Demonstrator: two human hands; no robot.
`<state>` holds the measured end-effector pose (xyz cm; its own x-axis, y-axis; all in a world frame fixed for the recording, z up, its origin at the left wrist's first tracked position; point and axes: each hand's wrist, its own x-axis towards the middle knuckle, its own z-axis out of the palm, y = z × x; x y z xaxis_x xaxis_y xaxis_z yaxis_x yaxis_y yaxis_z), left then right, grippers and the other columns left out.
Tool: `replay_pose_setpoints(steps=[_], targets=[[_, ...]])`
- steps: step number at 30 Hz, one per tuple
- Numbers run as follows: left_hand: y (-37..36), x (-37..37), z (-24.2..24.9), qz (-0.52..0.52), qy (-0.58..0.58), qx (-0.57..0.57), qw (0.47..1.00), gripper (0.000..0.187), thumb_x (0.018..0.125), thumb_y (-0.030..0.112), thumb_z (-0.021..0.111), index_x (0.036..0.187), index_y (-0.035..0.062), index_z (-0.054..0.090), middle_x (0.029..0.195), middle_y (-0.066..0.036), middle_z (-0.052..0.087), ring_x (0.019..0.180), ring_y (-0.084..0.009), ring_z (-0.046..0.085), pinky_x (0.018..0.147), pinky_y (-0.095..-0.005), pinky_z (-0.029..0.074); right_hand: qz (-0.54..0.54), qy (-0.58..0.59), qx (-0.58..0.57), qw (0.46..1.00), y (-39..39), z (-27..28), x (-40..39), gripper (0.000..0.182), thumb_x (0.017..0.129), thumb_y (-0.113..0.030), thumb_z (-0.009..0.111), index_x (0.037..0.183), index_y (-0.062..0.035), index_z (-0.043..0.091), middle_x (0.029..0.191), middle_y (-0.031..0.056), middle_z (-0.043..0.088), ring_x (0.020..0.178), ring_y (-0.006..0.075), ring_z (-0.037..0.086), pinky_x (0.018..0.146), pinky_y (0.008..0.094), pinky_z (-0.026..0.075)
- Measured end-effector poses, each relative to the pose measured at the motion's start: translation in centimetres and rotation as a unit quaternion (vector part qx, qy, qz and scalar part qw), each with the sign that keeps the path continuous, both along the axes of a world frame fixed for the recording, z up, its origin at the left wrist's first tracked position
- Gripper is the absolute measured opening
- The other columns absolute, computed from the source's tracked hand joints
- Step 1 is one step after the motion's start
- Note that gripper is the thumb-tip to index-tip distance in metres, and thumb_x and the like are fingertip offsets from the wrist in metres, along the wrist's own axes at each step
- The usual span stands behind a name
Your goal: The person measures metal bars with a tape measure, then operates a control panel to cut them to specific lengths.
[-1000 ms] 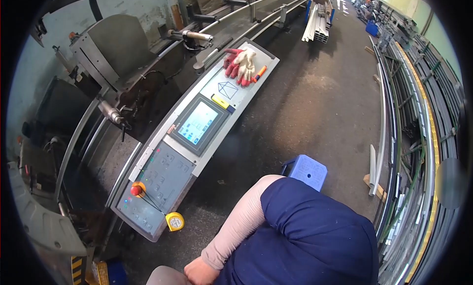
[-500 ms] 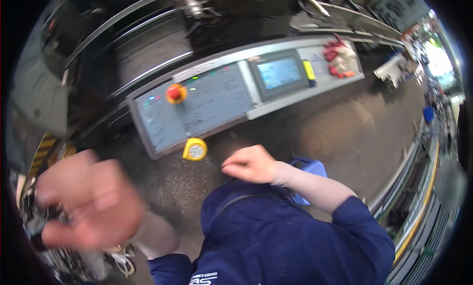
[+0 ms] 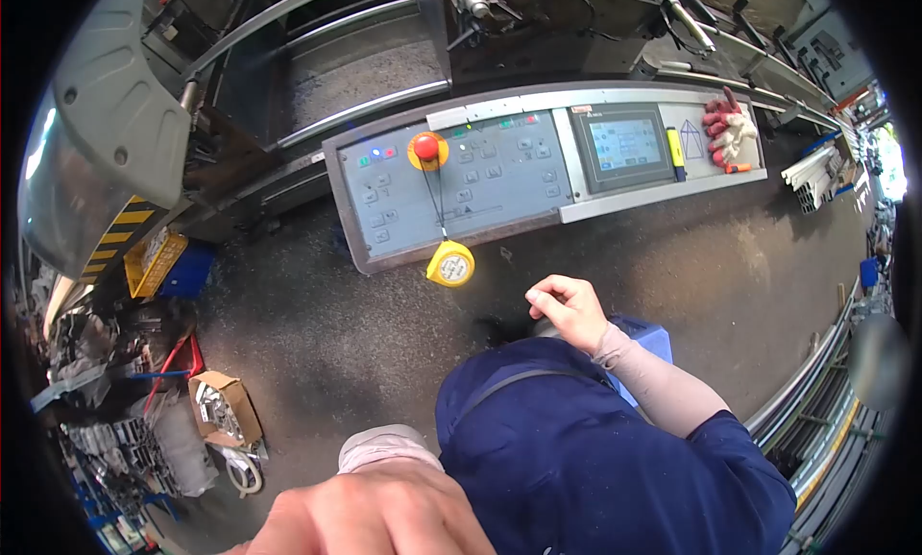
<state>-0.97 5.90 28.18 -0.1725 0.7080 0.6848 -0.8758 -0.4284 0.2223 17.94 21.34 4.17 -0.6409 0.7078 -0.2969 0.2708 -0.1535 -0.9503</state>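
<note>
My left hand [image 3: 384, 513] is close to the camera at the bottom edge. Its back and knuckles show, but the fingertips run out of view. My right hand [image 3: 569, 311] hovers in front of my body with fingers curled in and nothing visible in them. Nearest to it, a yellow tape measure [image 3: 451, 264] hangs by a cord from the red emergency stop button [image 3: 426, 148] on a grey control panel [image 3: 509, 185]. A lit touchscreen [image 3: 624, 144] sits in the panel's right half.
On the panel's right end are a yellow marker [image 3: 676, 152], work gloves [image 3: 730, 132] and an orange-handled item [image 3: 737, 168]. A blue box [image 3: 645, 344] stands beside me. Metal bars [image 3: 816, 440] lie at right. A cardboard box of parts [image 3: 226, 408] and a yellow bin [image 3: 157, 265] are at left.
My left hand has moved from the left, where it was raised and blurred, down to the bottom edge. The view has shifted left. My right hand keeps its curled shape.
</note>
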Motion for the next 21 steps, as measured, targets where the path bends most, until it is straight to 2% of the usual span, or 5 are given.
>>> replay_pose_setpoints(steps=[9, 12, 15, 19, 21], targets=[[-0.5, 0.3, -1.3, 0.105, 0.059, 0.002, 0.993, 0.01, 0.09, -0.003, 0.062, 0.093, 0.0047, 0.057, 0.068, -0.009, 0.05, 0.064, -0.0196, 0.049, 0.073, -0.0501, 0.064, 0.079, -0.046, -0.028, 0.995, -1.4, -0.5, 0.4, 0.023, 0.098, -0.021, 0.069, 0.104, -0.0002, 0.073, 0.088, 0.0058, 0.075, 0.083, 0.012, 0.07, 0.078, 0.03, 0.057], [5.2, -2.3, -3.7, -0.042, 0.108, 0.281, 0.953, 0.021, 0.094, 0.002, 0.061, 0.114, 0.0051, 0.061, 0.087, -0.014, 0.063, 0.081, -0.0256, 0.062, 0.089, -0.0495, 0.061, 0.112, -0.021, -0.032, 0.993, -1.6, 0.7, -0.2, 0.025, 0.097, -0.022, 0.07, 0.11, -0.0006, 0.072, 0.096, 0.0072, 0.075, 0.09, 0.0133, 0.071, 0.083, 0.0303, 0.057], [0.8, 1.2, -6.2, 0.178, 0.076, -0.162, 0.968, 0.054, 0.096, 0.055, 0.063, 0.104, 0.0018, 0.06, 0.1, -0.018, 0.066, 0.088, -0.0288, 0.063, 0.081, -0.0531, 0.056, 0.275, 0.144, -0.025, 0.95, -2.1, 3.2, 0.8, 0.055, 0.101, -0.03, 0.064, 0.148, -0.0045, 0.049, 0.147, 0.0173, 0.053, 0.137, 0.0273, 0.051, 0.115, 0.0414, 0.04], [-1.7, 0.1, -13.5, 0.06, 0.534, -0.124, 0.834, 0.085, 0.097, 0.065, 0.056, 0.15, -0.0006, 0.044, 0.153, -0.029, 0.041, 0.142, -0.0414, 0.042, 0.119, -0.058, 0.025, 0.487, 0.026, 0.043, 0.872, -1.4, -0.8, 6.4, 0.068, 0.107, -0.05, 0.043, 0.158, -0.0045, 0.036, 0.163, 0.0203, 0.034, 0.154, 0.0363, 0.026, 0.125, 0.0501, 0.019], [-4.5, 0.4, -20.6, -0.038, 0.535, -0.222, 0.814, 0.087, 0.1, 0.069, 0.041, 0.155, 0.0011, 0.039, 0.159, -0.026, 0.036, 0.15, -0.0408, 0.032, 0.121, -0.0581, 0.02, 0.414, -0.231, 0.01, 0.88, 0.7, -2.7, 9.5, 0.072, 0.101, -0.056, 0.052, 0.155, -0.0089, 0.042, 0.155, 0.0221, 0.046, 0.144, 0.0372, 0.045, 0.119, 0.0514, 0.034]])
